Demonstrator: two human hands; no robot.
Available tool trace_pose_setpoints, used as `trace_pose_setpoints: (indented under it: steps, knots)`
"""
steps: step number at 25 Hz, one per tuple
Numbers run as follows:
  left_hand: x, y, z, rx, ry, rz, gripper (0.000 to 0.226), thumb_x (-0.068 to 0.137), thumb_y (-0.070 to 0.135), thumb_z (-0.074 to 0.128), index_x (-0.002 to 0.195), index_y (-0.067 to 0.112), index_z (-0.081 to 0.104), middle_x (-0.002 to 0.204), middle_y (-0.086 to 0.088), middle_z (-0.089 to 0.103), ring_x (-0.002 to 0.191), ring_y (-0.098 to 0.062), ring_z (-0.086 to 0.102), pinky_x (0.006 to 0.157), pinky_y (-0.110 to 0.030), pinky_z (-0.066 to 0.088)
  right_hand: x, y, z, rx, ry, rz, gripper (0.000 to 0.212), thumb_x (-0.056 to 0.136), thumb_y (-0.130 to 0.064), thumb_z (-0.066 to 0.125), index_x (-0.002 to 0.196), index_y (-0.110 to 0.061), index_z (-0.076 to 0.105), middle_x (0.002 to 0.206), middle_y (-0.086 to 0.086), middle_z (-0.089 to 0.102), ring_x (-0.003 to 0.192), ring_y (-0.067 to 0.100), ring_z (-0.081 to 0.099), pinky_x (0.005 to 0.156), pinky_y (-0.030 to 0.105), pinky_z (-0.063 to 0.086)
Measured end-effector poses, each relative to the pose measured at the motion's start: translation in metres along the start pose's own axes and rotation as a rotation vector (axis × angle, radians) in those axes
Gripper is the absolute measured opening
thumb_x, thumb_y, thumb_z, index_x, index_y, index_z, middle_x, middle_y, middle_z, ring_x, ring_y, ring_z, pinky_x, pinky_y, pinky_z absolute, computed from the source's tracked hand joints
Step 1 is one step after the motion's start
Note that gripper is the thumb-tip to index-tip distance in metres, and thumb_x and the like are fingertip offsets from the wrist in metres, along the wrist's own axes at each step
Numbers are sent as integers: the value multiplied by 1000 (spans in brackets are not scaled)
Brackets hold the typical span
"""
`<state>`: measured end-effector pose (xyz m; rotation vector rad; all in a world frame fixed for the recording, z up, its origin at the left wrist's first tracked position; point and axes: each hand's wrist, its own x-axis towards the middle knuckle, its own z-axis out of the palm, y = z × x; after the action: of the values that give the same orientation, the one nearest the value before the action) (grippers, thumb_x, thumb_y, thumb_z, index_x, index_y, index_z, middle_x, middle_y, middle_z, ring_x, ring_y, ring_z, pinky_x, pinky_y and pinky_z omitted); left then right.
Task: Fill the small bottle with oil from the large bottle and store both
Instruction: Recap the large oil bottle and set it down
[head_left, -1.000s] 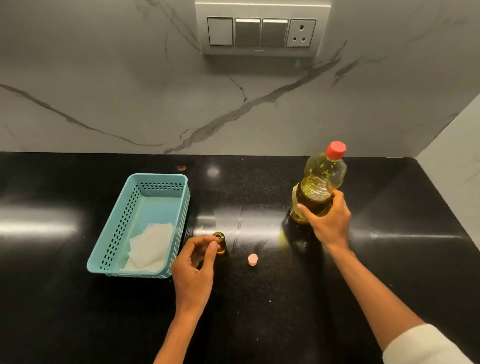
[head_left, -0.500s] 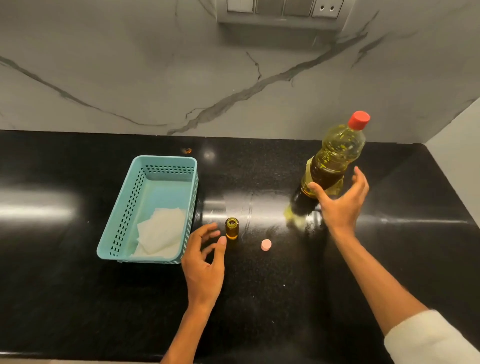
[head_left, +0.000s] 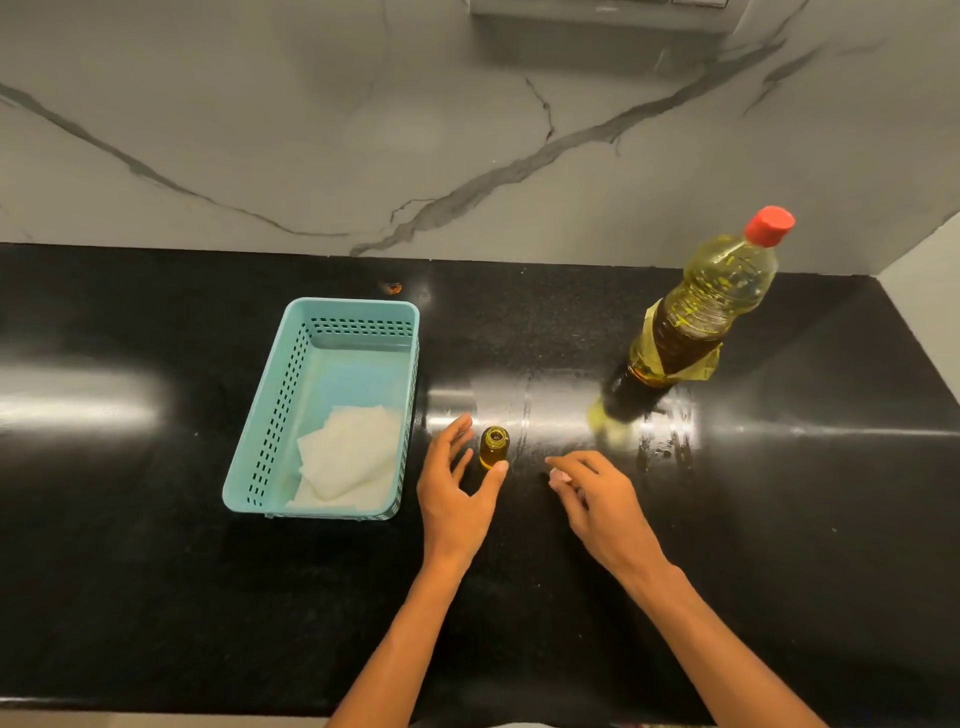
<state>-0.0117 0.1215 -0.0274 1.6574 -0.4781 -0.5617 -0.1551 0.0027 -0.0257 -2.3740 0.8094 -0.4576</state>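
head view: the small bottle (head_left: 493, 448) stands upright and uncapped near the middle of the black tabletop (head_left: 156, 571), just right of the teal basket (head_left: 270, 415), and by its amber colour it looks filled. the large bottle (head_left: 696, 332) stands well apart toward the right rear corner with its red cap (head_left: 769, 226) on, so pouring seems done and capping the small one looks like the step in hand. the left hand (head_left: 457, 499) brackets the small bottle with its fingers spread apart. its thumb is at the bottle's lower side, touching or just beside it, and its index finger is off to the other side, so it is not clamped. the right hand (head_left: 602, 504) bends its fingers down over the pink cap (head_left: 558, 474), which lies just right of the small bottle. only a sliver of the cap shows, and i cannot tell whether it is pinched yet. to do this well, close the left thumb and index on the bottle's body first, since it is light and narrow and would tip easily. take the cap by its rim, set it level on the mouth, then twist gently, because any oil on the glass would make it slippery. a white paper napkin (head_left: 348, 457) lies in the basket's near end.
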Motion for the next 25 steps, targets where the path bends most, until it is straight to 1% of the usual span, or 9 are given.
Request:
trace_pose_setpoints:
  steps: [3, 7, 14, 16, 17, 19, 21, 23, 25]
  knots:
    - [7, -2, 2, 32, -39, -2, 64, 77, 8, 85, 134, 20, 58, 132, 6, 64, 126, -6, 59, 108, -29, 50, 23, -29, -14, 121, 119, -3, 28, 92, -13, 65, 120, -12, 66, 100, -4, 65, 87, 3, 60, 78, 20, 53]
    - [14, -2, 3, 31, -58, -2, 48, 77, 14, 86, 121, 23, 67, 114, 9, 72, 110, -6, 68, 99, -32, 56, 48, -65, -21, 91, 51, -157, 25, 89, -8, 68, 115, -8, 67, 104, -1, 69, 93, 7, 63, 83, 16, 51]
    - [19, 1, -1, 31, -105, 27, 33, 80, 15, 84, 108, 27, 71, 99, 12, 75, 96, -5, 72, 88, -25, 58, 62, -71, -16, -126, -127, -270, 21, 83, 3, 70, 103, -5, 71, 91, 6, 71, 82, 21, 66, 69, 31, 55]
    - [21, 0, -2, 53, -119, 54, 33, 80, 15, 83, 107, 29, 71, 99, 13, 75, 95, -4, 71, 87, -21, 58, 67, -76, -17, -164, -132, -244, 7, 83, -8, 73, 90, -8, 70, 80, 2, 66, 71, 19, 62, 61, 31, 50]
    - [22, -1, -3, 65, -123, 67, 32, 80, 15, 83, 107, 28, 72, 99, 13, 75, 95, -3, 71, 85, -20, 57, 70, -79, -18, -208, -128, -205, 11, 84, -20, 74, 84, -11, 68, 76, -1, 62, 66, 16, 57, 58, 29, 46]
    - [23, -3, -3, 85, -121, 89, 31, 81, 15, 82, 109, 24, 72, 100, 13, 75, 94, -2, 71, 83, -19, 57, 75, -79, -19, -301, -137, -88, 35, 78, -47, 74, 83, -14, 63, 76, -4, 59, 67, 15, 54, 58, 28, 45]
    - [22, -3, -4, 90, -119, 99, 32, 82, 14, 81, 111, 23, 72, 100, 13, 75, 94, -2, 71, 82, -19, 57, 76, -80, -24, -279, -221, 4, 61, 69, -61, 75, 109, -16, 63, 101, -1, 63, 91, 17, 58, 75, 29, 50]
    - [21, -2, -3, 83, -125, 92, 34, 82, 14, 81, 113, 24, 72, 101, 14, 74, 96, 0, 70, 84, -16, 56, 76, -85, -32, -209, -343, -38, 72, 69, -49, 81, 130, -19, 57, 125, -2, 58, 116, 17, 51, 94, 30, 47]
    - [21, -1, -2, 80, -126, 74, 31, 83, 16, 81, 112, 24, 71, 98, 15, 73, 94, 2, 69, 84, -13, 55, 78, -88, -37, -153, -388, -182, 46, 76, -19, 81, 121, -19, 67, 121, 1, 63, 113, 18, 56, 94, 33, 50]
